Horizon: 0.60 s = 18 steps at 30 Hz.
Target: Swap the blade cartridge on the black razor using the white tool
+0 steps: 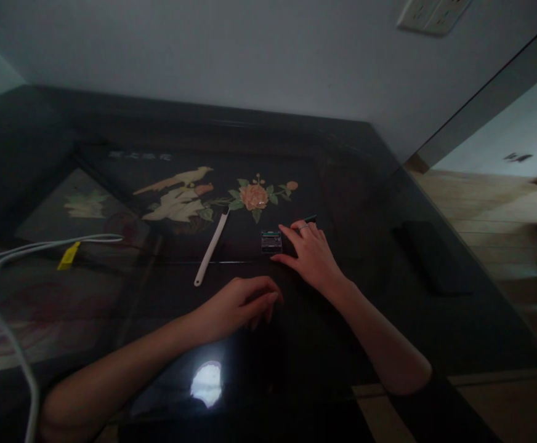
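My right hand lies on the dark glass tabletop, fingers spread, with its fingertips touching a small square electronic part that has a greenish face. A thin dark object shows just past those fingers. My left hand rests on the glass nearer to me, fingers loosely curled, holding nothing that I can see. A slim white tool lies diagonally on the glass, left of the small part and apart from both hands.
A white cable with a yellow tag loops over the table's left side. A dark flat rectangle lies at the right. Painted birds and a flower show under the glass. The wall stands behind; wooden floor lies right.
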### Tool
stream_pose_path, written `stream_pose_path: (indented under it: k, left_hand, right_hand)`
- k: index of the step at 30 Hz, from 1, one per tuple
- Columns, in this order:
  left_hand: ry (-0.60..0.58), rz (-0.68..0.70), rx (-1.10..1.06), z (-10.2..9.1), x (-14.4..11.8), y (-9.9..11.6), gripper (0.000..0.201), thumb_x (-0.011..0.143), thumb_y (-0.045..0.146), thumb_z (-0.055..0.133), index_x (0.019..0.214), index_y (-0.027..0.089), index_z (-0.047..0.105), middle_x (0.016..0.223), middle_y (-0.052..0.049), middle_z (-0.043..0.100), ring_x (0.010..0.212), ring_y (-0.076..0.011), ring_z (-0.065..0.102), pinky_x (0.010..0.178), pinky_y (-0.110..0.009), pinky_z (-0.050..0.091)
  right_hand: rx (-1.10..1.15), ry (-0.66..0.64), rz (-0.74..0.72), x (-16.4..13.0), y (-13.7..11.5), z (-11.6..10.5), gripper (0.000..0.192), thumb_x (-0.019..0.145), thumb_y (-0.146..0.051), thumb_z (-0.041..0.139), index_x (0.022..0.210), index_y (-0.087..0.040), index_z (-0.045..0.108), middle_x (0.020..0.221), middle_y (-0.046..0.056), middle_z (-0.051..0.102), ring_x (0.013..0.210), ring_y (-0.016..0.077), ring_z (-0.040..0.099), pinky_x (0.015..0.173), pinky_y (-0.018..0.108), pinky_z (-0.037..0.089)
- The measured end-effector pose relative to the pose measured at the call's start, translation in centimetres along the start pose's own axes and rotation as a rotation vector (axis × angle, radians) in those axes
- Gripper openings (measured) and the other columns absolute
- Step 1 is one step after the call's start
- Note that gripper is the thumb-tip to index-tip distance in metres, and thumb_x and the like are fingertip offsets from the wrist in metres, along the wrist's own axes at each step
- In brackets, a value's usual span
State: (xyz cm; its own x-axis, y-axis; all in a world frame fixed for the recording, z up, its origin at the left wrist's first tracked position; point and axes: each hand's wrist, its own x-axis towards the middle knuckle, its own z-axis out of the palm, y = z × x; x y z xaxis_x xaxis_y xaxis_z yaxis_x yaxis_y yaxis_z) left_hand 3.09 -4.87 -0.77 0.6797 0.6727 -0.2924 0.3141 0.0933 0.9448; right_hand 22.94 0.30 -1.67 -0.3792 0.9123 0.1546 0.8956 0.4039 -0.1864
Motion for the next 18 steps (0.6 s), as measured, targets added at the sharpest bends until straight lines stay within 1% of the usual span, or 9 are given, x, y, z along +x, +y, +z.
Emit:
stream_pose_path:
  k: [4,6,8,10,13,15,18]
  left_hand:
    - [0.068,0.016,0.007,-0.1,0.1,0.0,0.027,0.097,0.037,0.043,0.098,0.015,0.058,0.071,0.001,0.06,0.051,-0.0085,0.051,0.049,-0.02,0.039]
    - [0.127,0.052,0.059,-0.3,0.2,0.0,0.026,0.097,0.035,0.042,0.097,0.015,0.059,0.071,0.002,0.059,0.052,-0.0086,0.052,0.05,-0.02,0.04]
    - [0.214,0.093,0.15,-0.7,0.2,0.1,0.024,0.097,0.031,0.042,0.097,0.016,0.06,0.072,0.001,0.06,0.056,-0.0099,0.054,0.054,-0.021,0.042]
    - [0.324,0.141,0.274,-1.2,0.3,0.1,0.021,0.097,0.027,0.043,0.097,0.016,0.061,0.077,-0.001,0.062,0.066,-0.0129,0.058,0.062,-0.024,0.046]
    - [0.456,0.233,0.452,-1.9,0.3,-0.2,0.018,0.095,0.021,0.045,0.099,0.017,0.061,0.093,-0.006,0.065,0.088,-0.0184,0.061,0.081,-0.031,0.049]
    - [0.499,0.282,0.547,-2.1,0.4,-0.5,0.017,0.095,0.018,0.045,0.101,0.017,0.061,0.103,-0.008,0.064,0.1,-0.0212,0.059,0.091,-0.036,0.047]
    - [0.525,0.291,0.685,-1.9,0.4,-1.1,0.019,0.093,0.017,0.049,0.109,0.017,0.059,0.113,-0.01,0.061,0.108,-0.0247,0.055,0.097,-0.042,0.046]
  right_hand:
    - [0.002,-0.022,-0.006,0.1,0.1,0.1,0.055,0.086,-0.047,0.066,0.132,-0.018,0.058,0.118,0.015,0.059,0.109,0.033,0.054,0.09,0.045,0.044]
    - [0.017,-0.03,-0.003,0.1,0.1,0.1,0.052,0.086,-0.045,0.067,0.129,-0.017,0.06,0.117,0.015,0.059,0.109,0.0328,0.053,0.09,0.045,0.044]
    - [0.036,-0.037,-0.006,0.1,0.1,0.0,0.049,0.086,-0.043,0.067,0.126,-0.015,0.062,0.117,0.015,0.059,0.109,0.0326,0.054,0.091,0.045,0.044]
    - [0.058,-0.04,-0.015,-0.1,0.1,-0.1,0.047,0.086,-0.042,0.068,0.124,-0.015,0.062,0.117,0.015,0.06,0.109,0.0325,0.054,0.091,0.045,0.044]
    - [0.095,-0.055,-0.032,-0.6,0.1,-0.2,0.046,0.084,-0.04,0.071,0.122,-0.016,0.062,0.115,0.013,0.061,0.109,0.0319,0.055,0.091,0.045,0.045]
    - [0.12,-0.072,-0.044,-1.0,-0.1,-0.4,0.046,0.083,-0.037,0.073,0.122,-0.017,0.062,0.114,0.013,0.061,0.107,0.0312,0.056,0.092,0.046,0.045]
    - [0.146,-0.101,-0.052,-1.6,-0.4,-0.9,0.045,0.081,-0.033,0.075,0.122,-0.017,0.061,0.113,0.012,0.061,0.106,0.0306,0.056,0.095,0.047,0.045]
